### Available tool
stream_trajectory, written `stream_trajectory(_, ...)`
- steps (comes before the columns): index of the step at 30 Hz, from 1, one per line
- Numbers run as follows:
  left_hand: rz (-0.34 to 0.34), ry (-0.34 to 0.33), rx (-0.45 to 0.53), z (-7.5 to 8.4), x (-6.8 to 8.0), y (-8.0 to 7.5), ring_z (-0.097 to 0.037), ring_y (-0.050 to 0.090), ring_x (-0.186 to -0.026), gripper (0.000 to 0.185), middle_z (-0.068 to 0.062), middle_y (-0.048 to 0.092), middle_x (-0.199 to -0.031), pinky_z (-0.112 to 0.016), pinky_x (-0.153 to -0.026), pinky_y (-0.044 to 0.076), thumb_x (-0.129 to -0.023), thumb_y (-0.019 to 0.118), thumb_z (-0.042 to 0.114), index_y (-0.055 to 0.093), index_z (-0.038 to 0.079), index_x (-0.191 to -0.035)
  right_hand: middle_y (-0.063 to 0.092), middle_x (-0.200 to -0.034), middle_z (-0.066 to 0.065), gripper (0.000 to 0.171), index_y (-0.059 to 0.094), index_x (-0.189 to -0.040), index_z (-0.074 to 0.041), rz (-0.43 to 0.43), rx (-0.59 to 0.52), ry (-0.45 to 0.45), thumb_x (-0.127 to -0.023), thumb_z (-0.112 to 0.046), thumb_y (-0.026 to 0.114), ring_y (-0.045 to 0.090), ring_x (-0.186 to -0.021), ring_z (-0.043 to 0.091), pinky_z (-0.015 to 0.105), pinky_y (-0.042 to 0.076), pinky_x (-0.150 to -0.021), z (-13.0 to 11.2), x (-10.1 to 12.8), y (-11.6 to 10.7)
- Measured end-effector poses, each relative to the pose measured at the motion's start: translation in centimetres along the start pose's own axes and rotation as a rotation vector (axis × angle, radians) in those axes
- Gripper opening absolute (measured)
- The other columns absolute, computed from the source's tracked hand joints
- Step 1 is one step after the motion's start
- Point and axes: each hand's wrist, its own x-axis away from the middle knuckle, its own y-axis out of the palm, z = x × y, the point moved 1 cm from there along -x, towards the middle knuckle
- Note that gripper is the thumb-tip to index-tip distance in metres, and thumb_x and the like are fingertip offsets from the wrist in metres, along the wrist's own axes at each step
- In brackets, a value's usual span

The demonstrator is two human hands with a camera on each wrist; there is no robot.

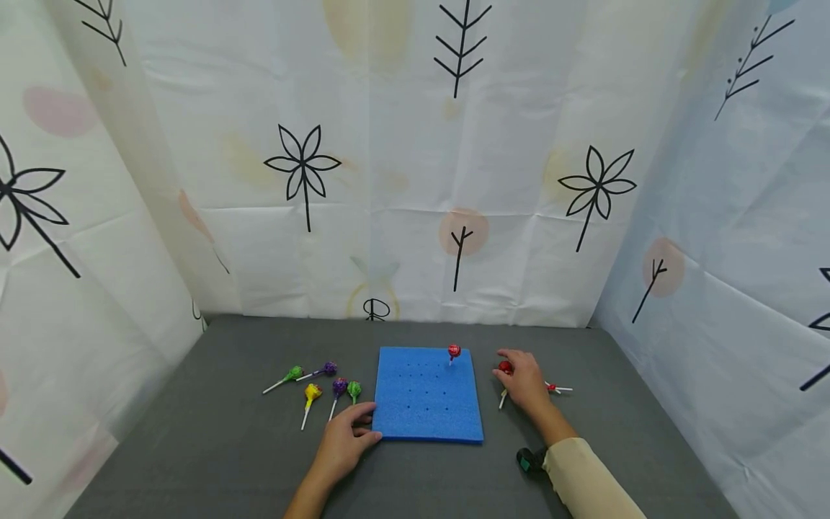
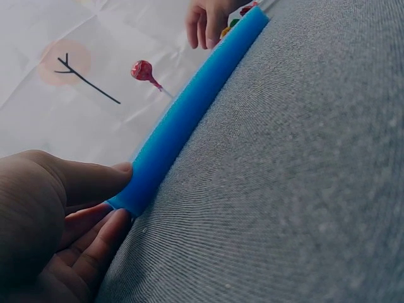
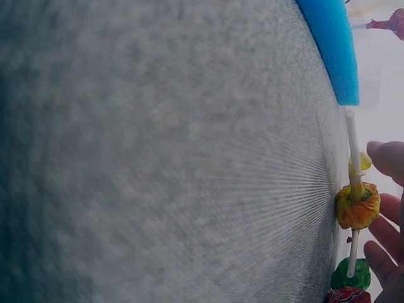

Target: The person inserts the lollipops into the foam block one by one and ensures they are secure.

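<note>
A blue foam board (image 1: 428,425) with rows of small holes lies flat on the table. Its near left corner is held between the thumb and fingers of my left hand (image 1: 345,436); the left wrist view shows this hand (image 2: 69,214) at the board's edge (image 2: 183,123). One red lollipop (image 1: 454,351) stands upright near the board's far right corner. Right of the board, my right hand (image 1: 524,380) hovers over lollipops, thumb and fingers apart around a red lollipop (image 1: 505,367). A yellow-wrapped lollipop (image 3: 358,205) lies beneath it, near a green one (image 3: 351,273).
Left of the board lie several lollipops: green (image 1: 295,373), purple (image 1: 330,368) and yellow (image 1: 313,392) among them. Another red lollipop (image 1: 552,388) lies beyond my right hand. Patterned white cloth (image 1: 389,158) hangs around the grey table (image 1: 227,447).
</note>
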Motion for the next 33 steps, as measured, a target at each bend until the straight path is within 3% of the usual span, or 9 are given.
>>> stream_trajectory(22,0.006,0.013,0.008,-0.26,-0.04,0.05,-0.021,0.067,-0.084,0.048,-0.019,0.062,-0.112,-0.022,-0.069,0.054,-0.077,0.079,-0.002,0.062,-0.004,-0.122,0.065,-0.114,0.019,0.043,0.065,-0.122,-0.005,-0.148,0.136,0.131,-0.084,-0.022,0.077,0.050,-0.110,0.038,0.052,0.039,-0.088,0.01,-0.88,0.17)
stream_trajectory(33,0.005,0.011,0.003,-0.27,-0.05,0.03,-0.022,0.066,-0.085,0.048,-0.020,0.062,-0.113,-0.022,-0.070,0.054,-0.077,0.079,-0.001,0.062,-0.004,-0.122,0.067,-0.107,0.019,0.038,0.067,-0.119,-0.004,-0.132,0.154,0.111,-0.084,-0.017,0.076,0.053,-0.106,0.039,0.054,0.039,-0.087,-0.02,-0.92,0.17)
